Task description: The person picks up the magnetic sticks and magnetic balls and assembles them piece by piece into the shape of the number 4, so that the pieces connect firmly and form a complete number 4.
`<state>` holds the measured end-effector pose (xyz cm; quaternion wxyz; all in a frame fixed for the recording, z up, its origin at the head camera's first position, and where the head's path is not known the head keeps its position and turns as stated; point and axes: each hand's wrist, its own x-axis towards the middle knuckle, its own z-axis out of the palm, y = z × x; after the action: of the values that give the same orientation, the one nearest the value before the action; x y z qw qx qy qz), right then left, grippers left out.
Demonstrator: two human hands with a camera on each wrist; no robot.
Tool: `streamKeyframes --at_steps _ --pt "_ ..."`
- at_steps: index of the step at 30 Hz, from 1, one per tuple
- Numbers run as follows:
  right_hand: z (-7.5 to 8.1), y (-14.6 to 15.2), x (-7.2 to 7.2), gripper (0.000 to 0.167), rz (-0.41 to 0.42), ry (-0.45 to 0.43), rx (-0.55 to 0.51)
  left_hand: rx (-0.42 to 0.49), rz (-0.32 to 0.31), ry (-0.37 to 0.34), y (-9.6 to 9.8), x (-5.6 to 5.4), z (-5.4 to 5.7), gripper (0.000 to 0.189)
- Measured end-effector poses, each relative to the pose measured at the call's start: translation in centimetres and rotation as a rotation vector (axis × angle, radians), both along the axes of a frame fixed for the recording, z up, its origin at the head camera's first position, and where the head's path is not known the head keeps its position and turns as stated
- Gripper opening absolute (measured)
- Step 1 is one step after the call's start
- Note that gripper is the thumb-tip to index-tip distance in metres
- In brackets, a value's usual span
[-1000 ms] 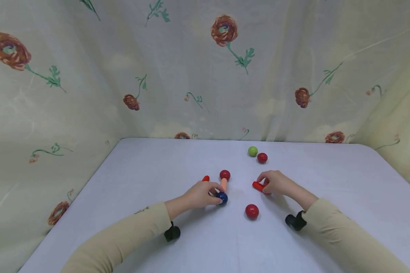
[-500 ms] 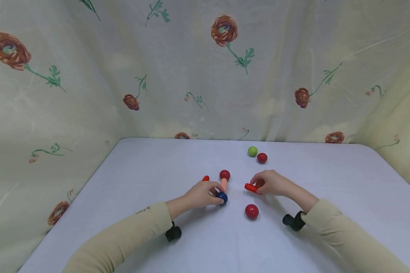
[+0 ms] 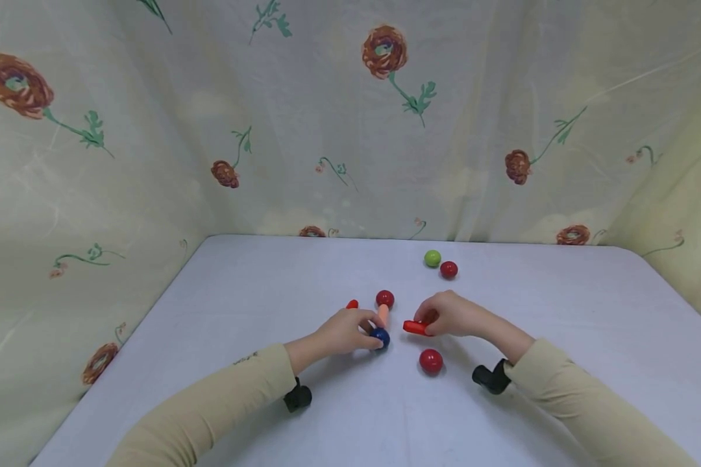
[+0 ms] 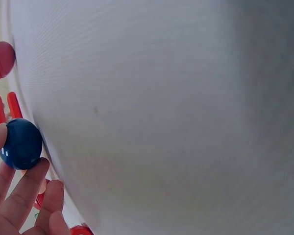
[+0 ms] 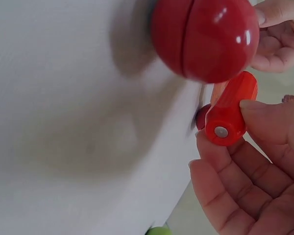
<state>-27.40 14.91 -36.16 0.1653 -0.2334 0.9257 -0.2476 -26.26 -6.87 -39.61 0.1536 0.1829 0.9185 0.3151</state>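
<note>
My left hand [image 3: 348, 332] pinches a glossy dark blue ball [image 3: 379, 338] between thumb and fingers at the table's middle. Behind that ball lies a peach-coloured rod [image 3: 383, 314], with a red ball [image 3: 385, 298] at its far end. My right hand [image 3: 451, 314] holds a short red rod [image 3: 415, 327] a little right of the blue ball, apart from it. In the right wrist view the red rod [image 5: 231, 110] shows a round metal-coloured spot on its end, and thumb and fingers grip its sides. Another red rod [image 3: 352, 304] is partly hidden behind my left hand.
A seamed red ball [image 3: 430, 362] sits on the white table [image 3: 304, 272], nearer me than my right hand. Farther back, a green ball [image 3: 432, 258] and a red ball [image 3: 448, 270] stand close together. A flowered curtain [image 3: 304, 117] hangs behind the table.
My right hand has moved left with the red rod, bringing it nearer the blue ball, and the rod has turned slightly. My left hand and the blue ball stay almost still.
</note>
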Motion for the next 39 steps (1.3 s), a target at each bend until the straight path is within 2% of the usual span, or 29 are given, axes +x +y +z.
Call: streamKeyframes --at_steps 8,17,30,39 --pt "-0.1 -1.0 0.3 0.02 0.078 -0.014 -0.011 0.002 0.0 -0.008 0.0 0.0 0.2 0.023" --pt "-0.4 -1.8 0.6 0.019 0.045 -0.059 0.01 0.0 0.002 -0.013 0.0 0.1 0.3 0.023" --pt "-0.3 -2.1 0.7 0.021 0.02 -0.081 0.027 -0.007 0.003 0.002 0.2 0.2 0.5 0.023" --pt "0.7 0.1 1.1 0.024 0.019 -0.015 0.016 -0.007 0.013 -0.007 0.2 0.3 0.5 0.023"
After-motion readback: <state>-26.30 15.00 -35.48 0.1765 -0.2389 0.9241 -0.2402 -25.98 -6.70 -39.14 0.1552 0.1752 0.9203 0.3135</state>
